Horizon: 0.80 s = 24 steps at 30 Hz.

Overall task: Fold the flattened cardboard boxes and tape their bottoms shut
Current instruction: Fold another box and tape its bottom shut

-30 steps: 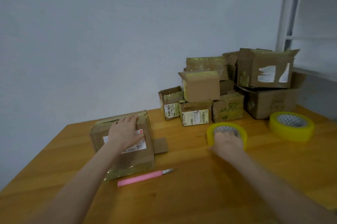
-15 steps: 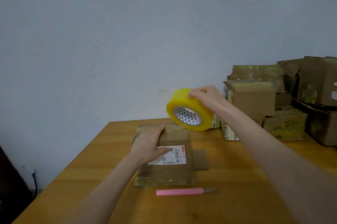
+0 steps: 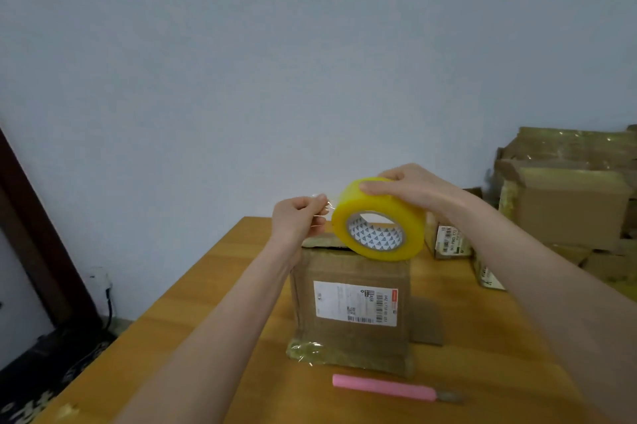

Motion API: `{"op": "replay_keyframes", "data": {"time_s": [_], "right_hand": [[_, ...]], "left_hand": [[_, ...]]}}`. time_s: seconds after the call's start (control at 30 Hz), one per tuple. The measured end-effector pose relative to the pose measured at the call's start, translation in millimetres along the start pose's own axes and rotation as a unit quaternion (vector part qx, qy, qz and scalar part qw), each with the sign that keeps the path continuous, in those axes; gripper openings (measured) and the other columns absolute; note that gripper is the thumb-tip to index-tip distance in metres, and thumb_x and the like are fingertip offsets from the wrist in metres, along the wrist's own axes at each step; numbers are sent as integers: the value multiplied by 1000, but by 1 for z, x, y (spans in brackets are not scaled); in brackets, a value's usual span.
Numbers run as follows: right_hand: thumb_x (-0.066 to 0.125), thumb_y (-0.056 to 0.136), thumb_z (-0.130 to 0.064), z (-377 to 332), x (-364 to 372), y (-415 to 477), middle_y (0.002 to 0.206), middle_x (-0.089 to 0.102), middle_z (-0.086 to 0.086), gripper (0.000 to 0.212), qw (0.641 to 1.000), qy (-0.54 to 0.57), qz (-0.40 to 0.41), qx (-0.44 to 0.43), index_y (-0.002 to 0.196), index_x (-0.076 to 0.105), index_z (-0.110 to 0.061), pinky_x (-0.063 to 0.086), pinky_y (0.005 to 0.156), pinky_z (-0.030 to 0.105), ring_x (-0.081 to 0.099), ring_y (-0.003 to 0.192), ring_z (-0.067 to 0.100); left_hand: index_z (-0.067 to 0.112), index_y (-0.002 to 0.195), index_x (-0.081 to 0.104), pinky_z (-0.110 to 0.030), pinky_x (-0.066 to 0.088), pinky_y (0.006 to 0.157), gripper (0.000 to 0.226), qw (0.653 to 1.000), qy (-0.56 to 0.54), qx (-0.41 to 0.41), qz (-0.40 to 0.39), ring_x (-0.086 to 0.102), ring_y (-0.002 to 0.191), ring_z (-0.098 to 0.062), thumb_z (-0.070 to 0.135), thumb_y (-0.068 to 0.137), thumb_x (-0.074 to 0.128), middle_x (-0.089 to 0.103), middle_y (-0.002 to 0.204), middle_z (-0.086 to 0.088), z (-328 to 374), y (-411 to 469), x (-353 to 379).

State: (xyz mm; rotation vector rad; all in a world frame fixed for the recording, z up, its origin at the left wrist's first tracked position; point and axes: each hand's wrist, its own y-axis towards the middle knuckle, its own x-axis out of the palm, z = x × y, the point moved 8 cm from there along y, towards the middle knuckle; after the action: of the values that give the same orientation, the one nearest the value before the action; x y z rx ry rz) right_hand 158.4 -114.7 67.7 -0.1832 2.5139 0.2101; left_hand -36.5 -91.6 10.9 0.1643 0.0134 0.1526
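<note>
One yellow tape roll (image 3: 377, 235) gripped in our right hand (image 3: 410, 189), left hand (image 3: 296, 220) pinching its end; one cardboard box (image 3: 344, 268) below, one pink cutter (image 3: 382, 387).

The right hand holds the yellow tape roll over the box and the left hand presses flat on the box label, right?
Not quite. In the head view the left hand pinches the loose tape end beside the yellow tape roll, off the label. The right hand does hold that roll over the box.

Single head cam, wide-angle, worn by the person. Looks forward and slightly down across the table (image 3: 482, 337) toward its far edge and the wall (image 3: 310, 61). Arm's-length range; table's left edge in frame.
</note>
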Motion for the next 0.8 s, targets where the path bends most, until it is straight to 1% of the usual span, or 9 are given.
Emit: {"op": "replay_keyframes", "data": {"time_s": [0.07,0.13,0.27,0.33,0.43,0.5,0.6,0.7,0.8], "right_hand": [[69,78,-42,14,8,-7,112,64,-2,45,998,25,-58,-12,117,56,-23,50,83,27,62,97,13],[78,72,-32,33,16,-10,114,60,-5,56,997,19,-79,-12,119,48,-28,50,80,23,60,99,9],[79,72,-24,31,13,-1,100,61,-3,45,997,56,7,-46,108,52,-22,48,68,22,60,85,9],[77,74,-27,24,9,5,91,62,-1,36,995,64,34,-62,101,55,-17,47,67,25,59,77,10],[79,70,-36,9,6,13,85,64,0,35,995,31,48,-82,92,60,-17,48,69,31,60,74,12],[79,67,-42,-5,8,17,84,63,-4,33,994,-23,47,-96,88,63,-22,46,65,27,59,76,11],[76,66,-51,-19,12,23,93,61,-8,36,987,-121,39,-98,92,63,-29,44,66,26,57,88,13],[75,66,-55,-23,15,23,97,62,-8,41,985,-141,26,-91,96,64,-28,47,73,28,57,93,15],[73,67,-57,-25,22,21,108,57,-12,54,984,-155,16,-89,109,61,-27,43,79,28,53,99,12]], "left_hand": [[7,72,67,-19,47,51,22,999,-5,-23,21,53,49,-7,19,90,64,62,60,1,-10,3,-8],[6,67,63,-18,43,45,26,999,-12,-37,34,50,45,-8,16,91,62,57,55,0,-19,2,-14],[5,64,59,-19,37,39,30,995,24,-35,87,44,45,-11,15,92,59,53,55,-2,-29,3,-26],[5,70,60,-17,36,38,26,991,27,-41,124,41,47,-11,15,94,57,50,59,-3,-31,6,-46],[4,73,60,-18,32,39,23,990,30,-56,129,38,51,-12,11,94,54,47,62,-3,-37,8,-68],[5,71,59,-18,31,39,23,988,30,-76,132,37,51,-12,10,94,54,45,62,-3,-49,4,-77],[6,69,58,-18,31,39,24,986,35,-86,136,38,51,-12,12,92,58,46,60,-2,-63,1,-82],[7,65,56,-18,27,36,26,984,27,-113,131,36,49,-12,12,91,60,46,59,-3,-85,-1,-82],[10,64,51,-22,22,38,27,983,39,-153,98,30,48,-12,14,88,62,42,59,-3,-112,-4,-69]]}}
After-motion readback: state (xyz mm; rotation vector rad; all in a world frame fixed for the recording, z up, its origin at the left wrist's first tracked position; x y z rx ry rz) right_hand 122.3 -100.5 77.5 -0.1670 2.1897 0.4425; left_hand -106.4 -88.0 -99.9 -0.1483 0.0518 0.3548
